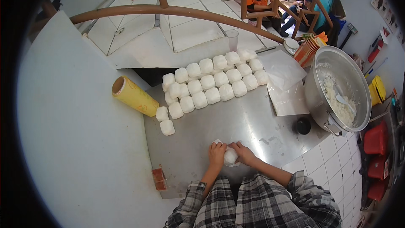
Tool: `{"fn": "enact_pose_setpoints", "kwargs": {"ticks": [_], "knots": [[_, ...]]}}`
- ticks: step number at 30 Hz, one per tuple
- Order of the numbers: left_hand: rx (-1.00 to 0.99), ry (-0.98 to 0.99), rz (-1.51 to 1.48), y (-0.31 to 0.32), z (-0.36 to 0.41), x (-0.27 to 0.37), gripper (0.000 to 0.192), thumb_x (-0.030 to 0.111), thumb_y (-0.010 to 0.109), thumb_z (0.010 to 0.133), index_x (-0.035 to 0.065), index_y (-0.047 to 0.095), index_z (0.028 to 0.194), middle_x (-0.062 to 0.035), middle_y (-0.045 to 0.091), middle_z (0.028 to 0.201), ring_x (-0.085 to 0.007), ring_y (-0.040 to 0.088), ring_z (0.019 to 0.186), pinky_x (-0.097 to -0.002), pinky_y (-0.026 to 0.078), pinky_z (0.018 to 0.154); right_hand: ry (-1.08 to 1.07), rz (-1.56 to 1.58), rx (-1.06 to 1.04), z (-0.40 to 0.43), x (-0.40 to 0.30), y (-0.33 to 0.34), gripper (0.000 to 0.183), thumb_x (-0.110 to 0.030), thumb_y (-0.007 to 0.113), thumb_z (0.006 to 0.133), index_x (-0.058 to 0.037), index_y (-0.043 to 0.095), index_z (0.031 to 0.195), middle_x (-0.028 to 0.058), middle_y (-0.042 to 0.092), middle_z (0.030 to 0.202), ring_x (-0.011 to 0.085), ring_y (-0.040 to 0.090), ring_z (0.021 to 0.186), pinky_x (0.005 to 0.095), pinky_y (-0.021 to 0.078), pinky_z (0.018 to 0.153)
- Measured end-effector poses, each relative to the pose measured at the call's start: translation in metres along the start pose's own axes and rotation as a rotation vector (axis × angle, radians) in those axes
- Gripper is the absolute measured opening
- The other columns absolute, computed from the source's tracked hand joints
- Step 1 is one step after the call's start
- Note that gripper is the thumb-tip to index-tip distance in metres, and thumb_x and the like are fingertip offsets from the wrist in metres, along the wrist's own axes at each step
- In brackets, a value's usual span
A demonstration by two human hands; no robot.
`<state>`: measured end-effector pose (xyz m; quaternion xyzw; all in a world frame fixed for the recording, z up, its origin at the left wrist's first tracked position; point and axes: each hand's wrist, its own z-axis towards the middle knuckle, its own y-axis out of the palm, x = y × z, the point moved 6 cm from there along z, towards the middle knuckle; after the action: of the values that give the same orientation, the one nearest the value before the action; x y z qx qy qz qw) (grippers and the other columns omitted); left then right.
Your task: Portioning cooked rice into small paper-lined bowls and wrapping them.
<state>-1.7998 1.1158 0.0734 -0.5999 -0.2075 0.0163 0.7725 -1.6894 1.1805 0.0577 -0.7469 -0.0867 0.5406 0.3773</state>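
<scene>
On the steel table [202,126], close to my body, a ball of rice in white wrapping [231,156] sits between my hands. My left hand [217,153] grips its left side, where a bit of the wrapping sticks up beyond my fingers. Curled around the right side is my right hand [243,154]. Farther back, several similar white wrapped portions [208,82] stand stacked in rows. Two loose ones [167,127] lie near the table's left edge. The underside of the ball I hold is hidden.
A large metal pot [322,101] of cooked rice with a white scoop [345,103] stands at the right. Nearby are a small black cup [303,125] and white wrapping sheets [289,98]. A yellow roll [136,96] leans at the left wall. Two people sit beyond the brown railing [196,13].
</scene>
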Motion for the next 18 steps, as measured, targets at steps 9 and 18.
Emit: {"fn": "enact_pose_setpoints", "kwargs": {"ticks": [9, 18], "knots": [[-0.039, -0.249, -0.490, 0.003, -0.025, 0.004, 0.036, 0.030, 0.072, 0.077, 0.0056, 0.067, 0.102, -0.0177, 0.063, 0.095, -0.0359, 0.061, 0.088, -0.0415, 0.049, 0.079, -0.108, 0.039, 0.166, -0.009, -0.006, -0.013, 0.055, -0.001, 0.068, 0.068, -0.0089, 0.051, 0.120, 0.0127, 0.053, 0.108, 0.0357, 0.059, 0.096, 0.0420, 0.0521, 0.078], [-0.221, -0.413, -0.527, 0.001, -0.037, 0.009, 0.052, 0.042, 0.077, 0.070, 0.0015, 0.061, 0.098, -0.0211, 0.066, 0.090, -0.0378, 0.064, 0.083, -0.0449, 0.050, 0.076, -0.059, -0.183, 0.249, -0.019, -0.017, -0.003, 0.052, -0.006, 0.063, 0.073, -0.0095, 0.049, 0.122, 0.0115, 0.065, 0.085, 0.0322, 0.064, 0.080, 0.0414, 0.0525, 0.068]]}}
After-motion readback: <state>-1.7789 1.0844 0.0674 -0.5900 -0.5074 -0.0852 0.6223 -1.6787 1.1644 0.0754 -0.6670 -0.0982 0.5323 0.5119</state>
